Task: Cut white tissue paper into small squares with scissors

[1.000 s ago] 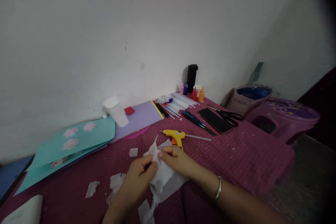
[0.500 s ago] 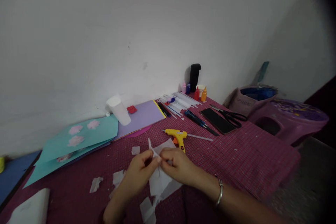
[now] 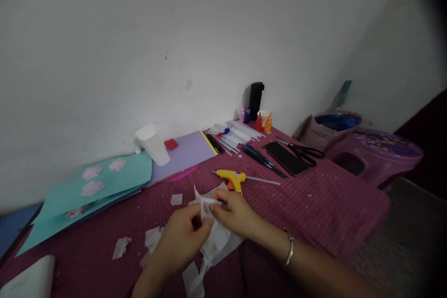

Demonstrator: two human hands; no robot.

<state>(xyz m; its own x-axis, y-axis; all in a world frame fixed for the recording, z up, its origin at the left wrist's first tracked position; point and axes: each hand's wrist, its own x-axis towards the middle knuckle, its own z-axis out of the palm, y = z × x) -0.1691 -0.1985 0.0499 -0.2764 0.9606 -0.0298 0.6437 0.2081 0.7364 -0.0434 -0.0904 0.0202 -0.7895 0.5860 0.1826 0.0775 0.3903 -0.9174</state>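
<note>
Between my hands is a thin white sheet of tissue paper (image 3: 205, 208), with its edge pinched up into a peak. My left hand (image 3: 185, 235) grips it from the left, thumb against fingers. From the right, my right hand (image 3: 232, 212) holds the same tissue between thumb and fingers; a silver bangle circles that wrist. More white paper (image 3: 228, 244) lies beneath my hands. Small torn tissue pieces (image 3: 121, 247) are scattered to the left. A yellow glue gun (image 3: 231, 177) lies just beyond my right hand, a glue stick protruding from its back.
At right lie a phone (image 3: 285, 158), black scissors (image 3: 307, 151) and a blue cutter (image 3: 258, 154). Small paint bottles (image 3: 267, 123) stand near the wall. Teal paper (image 3: 131, 167) bearing pink paper flowers lies left, beside a white paper cup (image 3: 153, 144). A pink stool (image 3: 377, 160) stands beyond the table.
My hands have drawn slightly apart and the tissue between them has opened out wider. The whole view has shifted a little, so things appear further left.
</note>
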